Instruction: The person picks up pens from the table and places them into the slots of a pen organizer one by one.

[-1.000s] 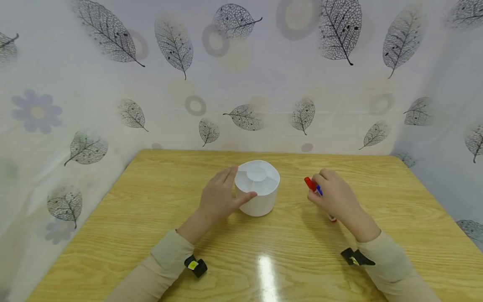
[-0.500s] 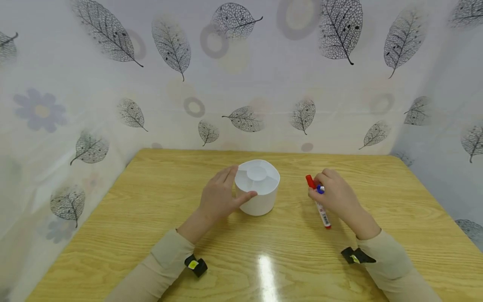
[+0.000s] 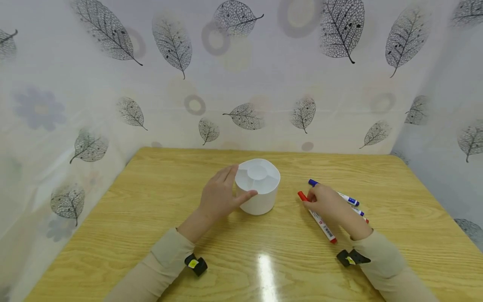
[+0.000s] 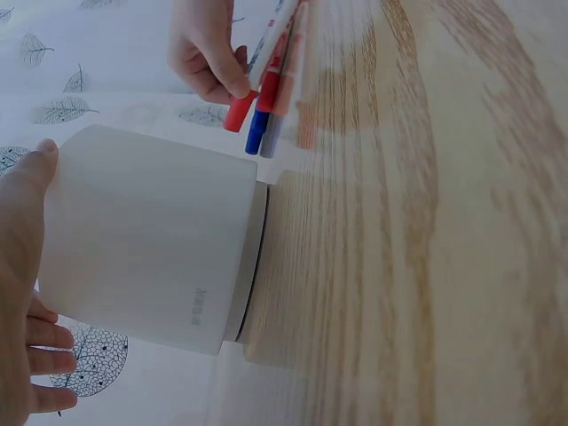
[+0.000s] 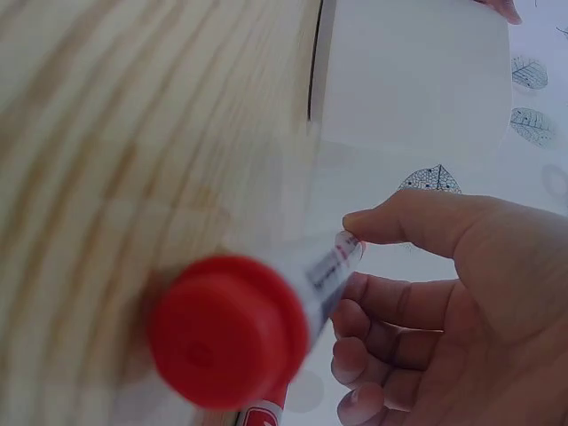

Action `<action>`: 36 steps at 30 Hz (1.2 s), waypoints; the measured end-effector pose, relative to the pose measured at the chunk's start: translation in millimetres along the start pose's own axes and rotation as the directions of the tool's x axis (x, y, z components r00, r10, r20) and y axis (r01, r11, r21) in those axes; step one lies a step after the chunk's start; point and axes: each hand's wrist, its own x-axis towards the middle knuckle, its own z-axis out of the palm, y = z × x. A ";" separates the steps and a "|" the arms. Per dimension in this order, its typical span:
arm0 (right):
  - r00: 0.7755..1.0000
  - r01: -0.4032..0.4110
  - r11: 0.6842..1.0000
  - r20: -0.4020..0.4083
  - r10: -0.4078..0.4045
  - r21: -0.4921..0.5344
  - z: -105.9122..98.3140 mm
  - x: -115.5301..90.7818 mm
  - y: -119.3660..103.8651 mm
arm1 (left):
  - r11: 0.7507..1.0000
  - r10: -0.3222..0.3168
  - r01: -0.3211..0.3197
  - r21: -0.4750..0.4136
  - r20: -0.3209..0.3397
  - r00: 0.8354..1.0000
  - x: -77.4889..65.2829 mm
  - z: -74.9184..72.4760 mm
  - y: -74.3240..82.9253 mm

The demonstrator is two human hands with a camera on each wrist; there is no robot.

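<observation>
A white round container [image 3: 260,205] with dividers in its top stands on the table. My left hand [image 3: 219,195] rests on its left side, fingers extended at the rim and thumb across the front. To the right, my right hand [image 3: 329,204] pinches a red-capped whiteboard marker [image 3: 321,225] between thumb and fingers. Its red end fills the foreground of the right wrist view. A blue marker [image 3: 346,198] lies partly beneath the right hand, with another blue end [image 3: 361,213] and a red end [image 3: 366,220] beside it. The hand hides their middles.
The wooden table [image 3: 158,201] meets a leaf-patterned cloth [image 3: 256,84] at its back and sides. A glare spot [image 3: 267,272] shines near the front. Each wrist wears a black strap [image 3: 196,264].
My right hand has moved lower and slightly left, and the red marker has tilted more diagonally. Blue and red marker ends now show to the hand's right. The left hand has not moved.
</observation>
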 end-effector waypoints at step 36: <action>0.882 0.404 0.873 -0.138 -0.452 -0.273 4.7 -50.7 3.3 | 1.000 0.005 -0.005 0.005 0.014 1.000 1.4 -0.3 -4.4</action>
